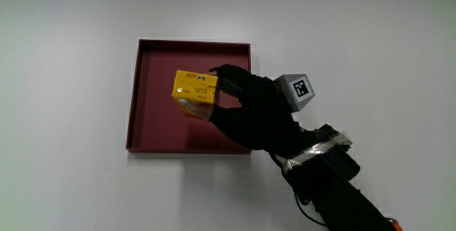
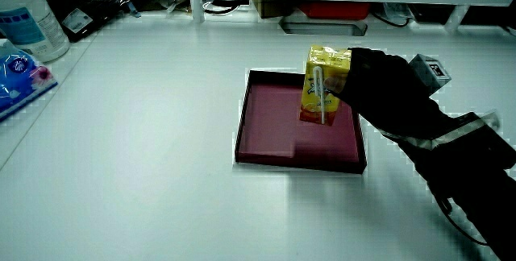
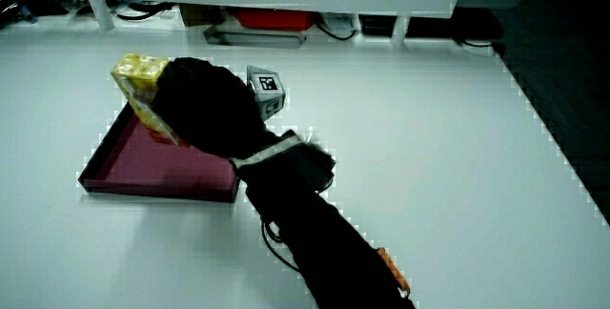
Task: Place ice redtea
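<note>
Gripping carton (image 1: 194, 93), hand (image 1: 260, 113) above tray (image 1: 153, 135).

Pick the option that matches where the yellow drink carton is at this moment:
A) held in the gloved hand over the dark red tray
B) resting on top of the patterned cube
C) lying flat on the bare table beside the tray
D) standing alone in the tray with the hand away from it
A: the hand grips the yellow carton above the dark red tray; in a side view the carton is held upright over the tray.
</note>
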